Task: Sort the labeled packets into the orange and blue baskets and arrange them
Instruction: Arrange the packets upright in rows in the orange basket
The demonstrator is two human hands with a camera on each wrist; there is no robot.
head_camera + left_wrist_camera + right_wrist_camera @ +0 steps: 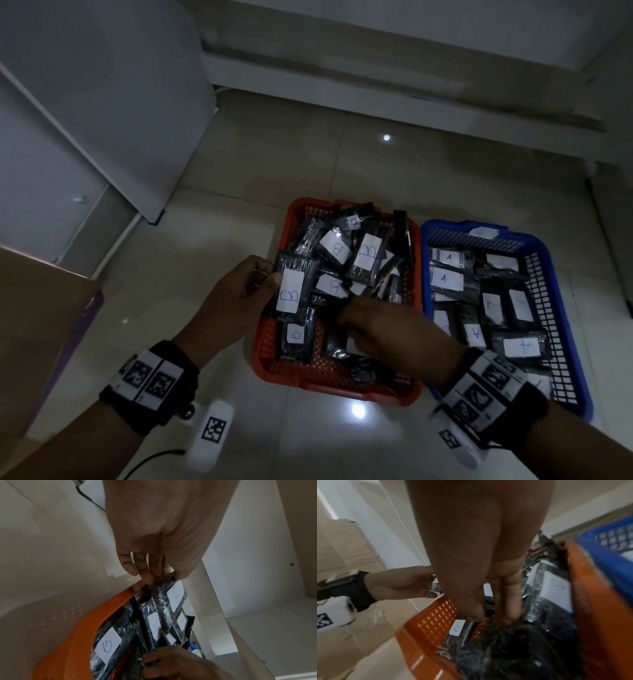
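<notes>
An orange basket [261,356] on the tiled floor holds a loose heap of black packets with white "B" labels [368,255]. To its right, a blue basket [548,308] holds black packets labelled "A" [445,278], laid flatter. My left hand [270,277] pinches the left edge of one "B" packet [291,296] and holds it over the orange basket's left side. This same held packet [175,597] shows in the left wrist view. My right hand [349,325] reaches down into the orange basket, fingertips [511,609] among the packets. Whether it grips one is hidden.
A cardboard box [37,325] stands at the left. A white cabinet [102,102] rises behind it, and a low white ledge [394,78] runs along the back. Bare glossy floor tiles [291,164] lie beyond and in front of the baskets.
</notes>
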